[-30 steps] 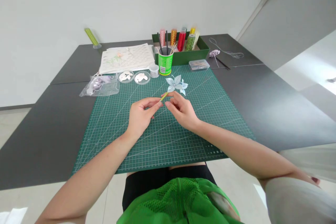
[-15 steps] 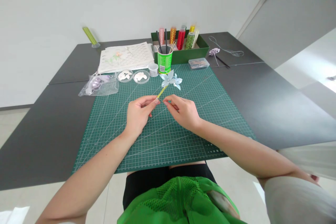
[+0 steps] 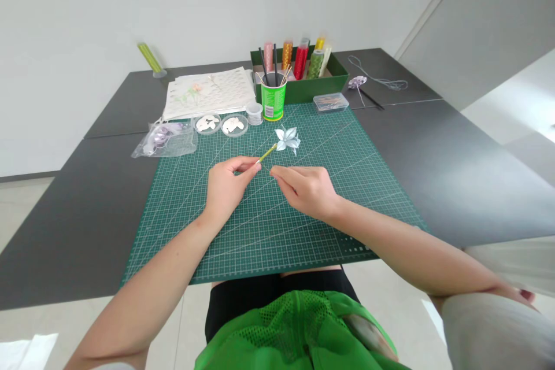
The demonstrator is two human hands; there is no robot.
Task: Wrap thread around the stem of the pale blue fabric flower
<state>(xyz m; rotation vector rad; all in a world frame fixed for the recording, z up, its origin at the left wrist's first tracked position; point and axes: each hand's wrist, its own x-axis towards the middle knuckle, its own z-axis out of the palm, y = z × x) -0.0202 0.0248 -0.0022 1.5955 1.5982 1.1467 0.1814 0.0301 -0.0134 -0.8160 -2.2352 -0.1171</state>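
Observation:
Over the cutting mat, my left hand [image 3: 229,182] pinches an artificial flower [image 3: 287,139] by its green stem [image 3: 267,154]. The stem slants up to the right, and its pale blue pointed petals overlap in one cluster. My right hand [image 3: 307,187] is just right of the stem's lower part, thumb and fingers pressed together. Whatever thin thing may be between those fingertips is too small to see. A gap separates the two hands.
The green cutting mat [image 3: 243,243] lies on a dark table [image 3: 433,150]. Behind stand a green cup [image 3: 274,105] with sticks, a green box [image 3: 321,89] of thread spools, two dishes of white pieces [image 3: 234,126] and a clear case [image 3: 330,102]. A plastic bag [image 3: 173,141] lies left.
The flower has turned on its stem, so its blooms now overlap instead of spreading side by side. My right hand has shifted slightly, with its fingers straighter and closer together.

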